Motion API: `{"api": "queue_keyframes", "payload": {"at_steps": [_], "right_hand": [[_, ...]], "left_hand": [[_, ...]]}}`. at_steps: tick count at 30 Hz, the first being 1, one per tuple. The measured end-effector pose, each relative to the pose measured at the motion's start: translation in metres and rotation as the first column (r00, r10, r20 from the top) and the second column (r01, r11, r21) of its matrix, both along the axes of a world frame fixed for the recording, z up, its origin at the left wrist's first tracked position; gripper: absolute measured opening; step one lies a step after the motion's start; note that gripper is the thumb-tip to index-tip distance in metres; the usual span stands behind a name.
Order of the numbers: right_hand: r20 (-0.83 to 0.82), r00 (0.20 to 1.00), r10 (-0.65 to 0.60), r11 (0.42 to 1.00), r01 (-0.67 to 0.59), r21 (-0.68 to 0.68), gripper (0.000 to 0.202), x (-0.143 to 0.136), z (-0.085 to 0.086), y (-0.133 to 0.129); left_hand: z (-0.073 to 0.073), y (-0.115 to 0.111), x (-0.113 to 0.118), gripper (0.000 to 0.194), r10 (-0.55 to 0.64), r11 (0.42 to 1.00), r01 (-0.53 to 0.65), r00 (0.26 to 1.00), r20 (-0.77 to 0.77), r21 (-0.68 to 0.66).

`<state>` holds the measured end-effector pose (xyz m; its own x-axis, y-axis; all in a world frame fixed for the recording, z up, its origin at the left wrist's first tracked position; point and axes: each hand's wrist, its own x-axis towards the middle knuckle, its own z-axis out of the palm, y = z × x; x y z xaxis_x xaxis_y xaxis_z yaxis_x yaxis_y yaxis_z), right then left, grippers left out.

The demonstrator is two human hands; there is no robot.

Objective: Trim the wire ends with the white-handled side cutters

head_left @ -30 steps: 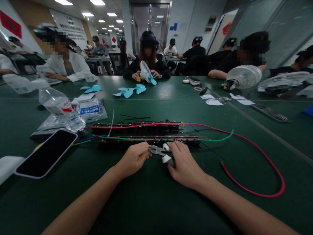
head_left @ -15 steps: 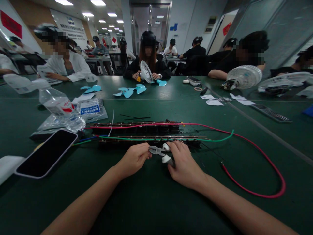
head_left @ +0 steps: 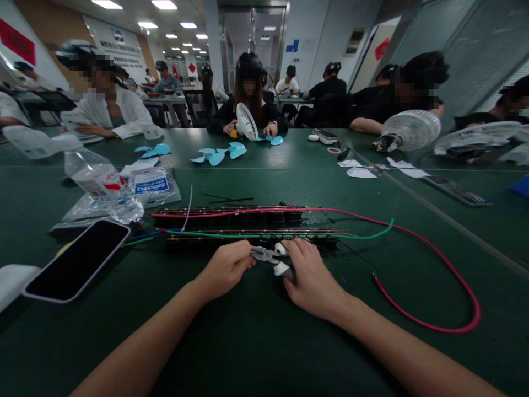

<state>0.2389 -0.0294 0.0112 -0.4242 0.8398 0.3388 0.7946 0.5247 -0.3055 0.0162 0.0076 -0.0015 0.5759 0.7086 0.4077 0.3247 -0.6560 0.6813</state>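
Note:
My right hand is wrapped round the handles of a pair of pliers, whose handles have white and grey grips and stand somewhat apart. The pliers' jaws point left. My left hand is closed in a pinch right at the jaw tips; what it holds is too small to make out. Just beyond my hands lie two long black strips with metal contacts, a near one and a far one. A green wire runs along the near strip, and a thick red wire crosses the far one and loops round to the right.
At left are a phone, a clear plastic bottle and a plastic bag. A white cable tie sticks up from the strips. Blue fan blades lie farther off. Across the table a person holds a white fan.
My hands and the pliers hold almost the same pose. The whole view has shifted very slightly. Across the table, the person's hand has moved from the fan towards a blue blade.

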Motion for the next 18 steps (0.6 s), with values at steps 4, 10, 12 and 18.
{"api": "queue_keyframes", "payload": {"at_steps": [4, 10, 12, 18], "right_hand": [[-0.009, 1.0, 0.006, 1.0, -0.006, 0.005, 0.05, 0.0004, -0.0002, 0.0003], [-0.014, 1.0, 0.008, 1.0, -0.008, -0.016, 0.045, 0.0012, 0.001, 0.0005], [-0.016, 1.0, 0.006, 1.0, -0.007, -0.024, 0.043, 0.0015, 0.0012, 0.0008], [-0.029, 1.0, -0.002, 1.0, 0.001, -0.022, 0.04, 0.0016, 0.0022, 0.0019]], "left_hand": [[0.0006, 0.0, 0.0002, 0.023, -0.002, 1.0, 0.002, 1.0, 0.013, 0.003], [0.0031, -0.0011, 0.0005, 0.023, 0.001, 1.0, -0.001, 1.0, 0.012, 0.002], [0.0047, -0.002, 0.0009, 0.023, 0.003, 1.0, -0.003, 1.0, 0.01, -0.011], [0.0079, -0.0044, 0.0033, 0.024, 0.03, 0.988, -0.025, 0.999, 0.027, -0.151]]}}
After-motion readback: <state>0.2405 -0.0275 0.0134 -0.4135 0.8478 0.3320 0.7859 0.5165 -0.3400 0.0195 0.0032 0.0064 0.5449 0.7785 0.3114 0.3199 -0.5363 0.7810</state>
